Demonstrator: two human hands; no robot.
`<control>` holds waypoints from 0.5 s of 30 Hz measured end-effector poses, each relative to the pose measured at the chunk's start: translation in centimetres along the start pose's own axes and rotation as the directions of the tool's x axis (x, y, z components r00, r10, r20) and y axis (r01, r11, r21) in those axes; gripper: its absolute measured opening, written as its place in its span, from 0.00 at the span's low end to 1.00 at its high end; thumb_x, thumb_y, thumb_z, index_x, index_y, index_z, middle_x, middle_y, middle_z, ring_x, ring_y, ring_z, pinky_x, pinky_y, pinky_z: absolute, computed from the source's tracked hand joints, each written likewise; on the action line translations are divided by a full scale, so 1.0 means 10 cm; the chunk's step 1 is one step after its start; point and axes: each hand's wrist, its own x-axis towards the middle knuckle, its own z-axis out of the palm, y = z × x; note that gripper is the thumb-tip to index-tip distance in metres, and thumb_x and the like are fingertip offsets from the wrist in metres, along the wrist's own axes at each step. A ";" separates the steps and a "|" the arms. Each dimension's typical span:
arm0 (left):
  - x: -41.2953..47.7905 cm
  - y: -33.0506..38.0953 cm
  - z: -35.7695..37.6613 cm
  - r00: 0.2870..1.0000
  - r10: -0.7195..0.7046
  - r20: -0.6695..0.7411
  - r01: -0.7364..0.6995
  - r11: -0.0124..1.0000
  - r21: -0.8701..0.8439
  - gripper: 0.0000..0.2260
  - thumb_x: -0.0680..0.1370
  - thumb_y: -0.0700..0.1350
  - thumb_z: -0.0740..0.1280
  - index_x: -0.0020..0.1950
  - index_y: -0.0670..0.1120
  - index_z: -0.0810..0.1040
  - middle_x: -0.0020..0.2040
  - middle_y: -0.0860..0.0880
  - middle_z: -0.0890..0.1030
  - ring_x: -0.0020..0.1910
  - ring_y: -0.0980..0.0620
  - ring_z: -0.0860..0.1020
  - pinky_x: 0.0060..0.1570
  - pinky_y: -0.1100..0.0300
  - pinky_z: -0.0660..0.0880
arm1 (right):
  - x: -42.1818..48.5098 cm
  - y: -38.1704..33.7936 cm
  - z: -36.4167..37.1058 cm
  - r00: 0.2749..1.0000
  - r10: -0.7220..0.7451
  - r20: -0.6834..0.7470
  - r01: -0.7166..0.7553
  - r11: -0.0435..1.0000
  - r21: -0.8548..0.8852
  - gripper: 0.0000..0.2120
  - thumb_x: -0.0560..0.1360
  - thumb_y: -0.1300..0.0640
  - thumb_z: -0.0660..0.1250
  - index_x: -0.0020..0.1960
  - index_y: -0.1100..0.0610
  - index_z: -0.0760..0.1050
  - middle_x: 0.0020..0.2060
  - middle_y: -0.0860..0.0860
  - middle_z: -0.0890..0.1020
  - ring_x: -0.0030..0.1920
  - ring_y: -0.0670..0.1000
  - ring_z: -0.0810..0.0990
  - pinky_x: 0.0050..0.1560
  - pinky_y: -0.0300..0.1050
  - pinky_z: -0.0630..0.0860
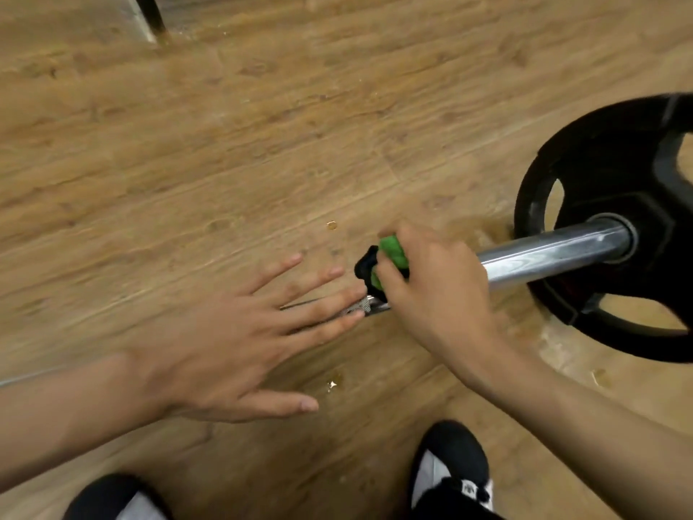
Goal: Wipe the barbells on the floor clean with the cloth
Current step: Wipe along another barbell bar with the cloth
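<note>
Your right hand (431, 290) is curled around the green and black cloth (392, 253), pressing it onto the barbell (551, 257) where the thick chrome sleeve meets the thinner knurled shaft. Your left hand (225, 339) is spread wide, fingers straight, with the fingertips over the shaft just beside the cloth. The sleeve runs right into a black plate (607, 182) standing on the wooden floor (225, 144).

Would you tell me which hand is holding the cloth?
The right hand: it grips the green cloth against the bar, while the left hand is spread flat, holding nothing.
</note>
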 end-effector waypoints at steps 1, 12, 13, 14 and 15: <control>-0.01 0.06 0.00 1.000 -0.005 0.002 0.005 1.000 0.008 0.40 0.82 0.72 0.51 0.85 0.46 0.57 0.86 0.46 0.55 0.85 0.42 0.51 0.80 0.38 0.49 | -0.16 0.01 0.00 0.999 -0.033 -0.028 0.034 0.998 0.044 0.15 0.77 0.52 0.63 0.62 0.54 0.79 0.52 0.52 0.84 0.53 0.58 0.82 0.54 0.50 0.71; -0.06 0.35 0.01 0.999 -0.024 0.027 0.024 1.000 0.021 0.44 0.77 0.75 0.54 0.85 0.48 0.60 0.85 0.47 0.57 0.84 0.41 0.53 0.79 0.35 0.51 | -0.40 0.00 -0.03 1.000 -0.009 0.017 0.009 0.999 -0.044 0.17 0.79 0.54 0.64 0.67 0.55 0.76 0.52 0.55 0.83 0.52 0.60 0.82 0.50 0.52 0.73; -0.06 0.35 0.01 0.999 -0.024 0.026 0.023 0.999 0.023 0.44 0.77 0.76 0.54 0.85 0.48 0.60 0.85 0.48 0.56 0.84 0.41 0.53 0.79 0.35 0.51 | -0.57 0.02 -0.01 0.998 -0.051 -0.032 0.052 0.998 0.021 0.20 0.79 0.57 0.64 0.70 0.57 0.75 0.57 0.56 0.82 0.58 0.59 0.81 0.58 0.53 0.74; -0.06 0.35 0.01 0.999 -0.026 0.025 0.026 0.999 0.024 0.44 0.77 0.76 0.54 0.85 0.48 0.60 0.85 0.48 0.56 0.85 0.41 0.53 0.80 0.36 0.50 | -0.70 0.07 0.00 0.991 -0.100 -0.084 0.105 0.993 0.057 0.22 0.78 0.58 0.63 0.71 0.60 0.75 0.62 0.57 0.81 0.64 0.59 0.79 0.67 0.53 0.72; -0.06 0.35 0.01 0.999 -0.032 0.025 0.032 0.999 0.022 0.44 0.77 0.76 0.54 0.85 0.48 0.60 0.85 0.48 0.57 0.85 0.41 0.52 0.80 0.36 0.50 | -0.75 0.12 0.01 0.984 -0.146 -0.102 0.152 0.987 0.053 0.23 0.78 0.59 0.63 0.71 0.62 0.75 0.65 0.58 0.80 0.69 0.59 0.77 0.73 0.54 0.70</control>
